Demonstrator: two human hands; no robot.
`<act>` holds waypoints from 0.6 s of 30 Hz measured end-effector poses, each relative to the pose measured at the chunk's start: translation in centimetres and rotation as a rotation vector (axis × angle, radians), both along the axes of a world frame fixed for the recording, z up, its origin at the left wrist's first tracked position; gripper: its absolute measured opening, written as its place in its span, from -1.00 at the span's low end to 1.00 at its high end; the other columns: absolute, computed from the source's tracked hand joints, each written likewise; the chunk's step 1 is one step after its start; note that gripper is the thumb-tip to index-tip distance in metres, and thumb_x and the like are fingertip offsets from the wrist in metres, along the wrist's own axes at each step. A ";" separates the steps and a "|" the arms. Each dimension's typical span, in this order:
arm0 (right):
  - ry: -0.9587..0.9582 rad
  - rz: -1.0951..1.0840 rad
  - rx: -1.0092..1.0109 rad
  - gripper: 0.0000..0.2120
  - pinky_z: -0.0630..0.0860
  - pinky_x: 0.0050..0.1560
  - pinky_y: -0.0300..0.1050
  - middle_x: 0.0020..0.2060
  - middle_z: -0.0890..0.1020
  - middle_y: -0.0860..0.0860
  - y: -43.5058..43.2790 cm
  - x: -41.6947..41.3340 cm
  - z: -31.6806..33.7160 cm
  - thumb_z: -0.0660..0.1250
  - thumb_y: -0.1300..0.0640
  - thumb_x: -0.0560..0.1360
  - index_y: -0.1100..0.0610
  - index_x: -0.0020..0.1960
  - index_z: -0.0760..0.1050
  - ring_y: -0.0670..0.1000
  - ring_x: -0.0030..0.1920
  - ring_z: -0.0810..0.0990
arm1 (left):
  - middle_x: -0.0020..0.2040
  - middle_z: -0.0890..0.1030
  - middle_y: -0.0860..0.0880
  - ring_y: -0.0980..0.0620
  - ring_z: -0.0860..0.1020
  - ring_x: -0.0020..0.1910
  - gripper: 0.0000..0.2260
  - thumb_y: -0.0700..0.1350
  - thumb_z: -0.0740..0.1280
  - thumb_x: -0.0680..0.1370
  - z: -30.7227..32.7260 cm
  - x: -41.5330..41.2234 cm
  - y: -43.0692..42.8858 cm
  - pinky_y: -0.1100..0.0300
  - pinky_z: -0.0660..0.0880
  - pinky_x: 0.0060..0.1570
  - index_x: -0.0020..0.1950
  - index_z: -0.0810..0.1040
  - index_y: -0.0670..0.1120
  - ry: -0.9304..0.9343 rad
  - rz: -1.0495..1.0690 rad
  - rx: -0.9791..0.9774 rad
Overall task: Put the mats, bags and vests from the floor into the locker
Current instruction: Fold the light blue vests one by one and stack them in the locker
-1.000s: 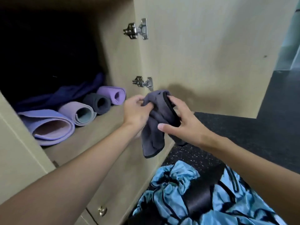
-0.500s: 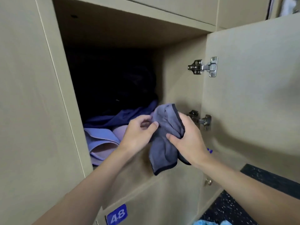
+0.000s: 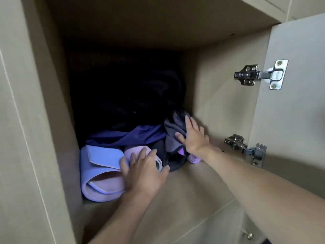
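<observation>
Half a second earlier both hands had pinched the grey vest (image 3: 173,131) in front of the opening; it now lay inside the locker (image 3: 219,106), bunched at the right on top of the dark rolled mat (image 3: 168,160) and against the blue cloth (image 3: 133,136); the right hand (image 3: 193,137) had let go and pressed it with straight fingers; the left hand (image 3: 142,175) had left the vest and rested, fingers spread and gripping nothing, on the pink rolled mat (image 3: 135,150) beside the large lilac mat (image 3: 100,173); the door (image 3: 299,120) stood open at the right.
</observation>
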State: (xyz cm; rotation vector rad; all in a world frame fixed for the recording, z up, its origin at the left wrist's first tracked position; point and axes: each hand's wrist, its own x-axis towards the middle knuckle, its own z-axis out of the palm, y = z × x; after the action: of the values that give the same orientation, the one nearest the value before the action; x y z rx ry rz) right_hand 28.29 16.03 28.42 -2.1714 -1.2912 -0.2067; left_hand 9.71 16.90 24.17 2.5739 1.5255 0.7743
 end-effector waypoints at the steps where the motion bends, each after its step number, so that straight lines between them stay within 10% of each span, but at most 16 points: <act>1: 0.044 0.025 -0.113 -0.28 0.16 0.45 0.17 0.59 -0.06 -0.07 0.6 0.3 -0.6 0.10 -0.22 0.61 -0.03 0.59 -0.20 0.14 0.53 0.07 | 0.55 0.23 0.12 -0.01 0.18 0.53 -0.39 0.33 0.20 0.52 -0.1 0.1 0.2 -0.09 -0.08 0.44 0.53 0.24 0.16 -0.009 0.003 0.000; 18: 0.133 0.005 0.032 -0.40 0.11 0.45 0.16 0.57 0.11 -0.10 -2.9 -0.3 -1.9 0.08 -0.20 0.61 -0.10 0.58 -0.02 0.07 0.53 0.13 | 0.47 0.35 0.09 -0.04 0.23 0.47 -0.43 0.27 0.33 0.48 -0.3 0.0 -0.6 -0.04 0.11 0.41 0.45 0.38 0.13 -0.149 -0.119 -0.072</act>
State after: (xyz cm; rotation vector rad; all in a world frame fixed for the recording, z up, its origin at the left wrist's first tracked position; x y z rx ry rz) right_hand 27.98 13.13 26.48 -2.1172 -1.2109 -0.0784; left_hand 9.68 16.35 23.87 2.4668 1.3209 0.8592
